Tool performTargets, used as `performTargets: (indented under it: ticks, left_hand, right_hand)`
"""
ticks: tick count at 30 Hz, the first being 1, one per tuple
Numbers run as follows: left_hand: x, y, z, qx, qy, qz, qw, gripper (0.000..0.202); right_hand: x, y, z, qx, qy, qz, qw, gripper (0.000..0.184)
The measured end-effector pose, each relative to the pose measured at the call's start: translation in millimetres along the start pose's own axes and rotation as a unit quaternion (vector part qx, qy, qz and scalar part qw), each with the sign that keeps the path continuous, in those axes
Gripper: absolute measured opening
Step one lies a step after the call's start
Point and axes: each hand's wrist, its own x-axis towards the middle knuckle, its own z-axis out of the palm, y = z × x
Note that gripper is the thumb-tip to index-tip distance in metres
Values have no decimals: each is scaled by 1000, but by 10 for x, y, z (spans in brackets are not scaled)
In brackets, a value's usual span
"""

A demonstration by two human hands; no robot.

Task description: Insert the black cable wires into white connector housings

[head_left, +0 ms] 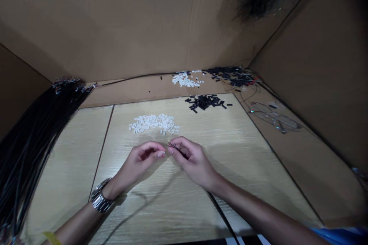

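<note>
My right hand (191, 160) is closed in a pinch on the end of a thin black cable (221, 214), whose small wire tips (172, 146) stick out toward my left hand. My left hand (140, 160), with a metal watch (100, 199) on the wrist, has its fingers curled and pinched right beside those tips; whatever it holds is too small to make out. Both hands hover over a light wooden table (230, 153). A pile of small white plastic pieces (153, 123) lies just beyond the hands.
A pile of small black pieces (207, 102) lies farther back. More white pieces (185, 79) and black parts with wires (230, 74) sit by the cardboard wall (115, 26). A thick bundle of black cables (31, 138) runs along the left. Eyeglasses (273, 118) rest at the right.
</note>
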Motion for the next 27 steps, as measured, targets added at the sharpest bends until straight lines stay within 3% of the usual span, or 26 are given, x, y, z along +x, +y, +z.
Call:
performTargets:
  ticks: [9, 13, 19, 27]
  left_hand:
    - [-98, 24, -82, -142, -22, -56, 988, 9]
    - [-104, 4, -140, -116, -31, -58, 991, 18]
    - [-93, 71, -156, -87, -87, -32, 992, 22]
    - [-99, 25, -179, -120, -112, -74, 984, 18]
  right_hand:
    - [-108, -111, 69, -27, -44, 3, 999, 10]
    - [-106, -44, 56, -65, -43, -4, 997, 12]
    - [-143, -34, 21, -126, -49, -67, 989, 3]
    - [-184, -100, -26, -190, -86, -132, 969, 22]
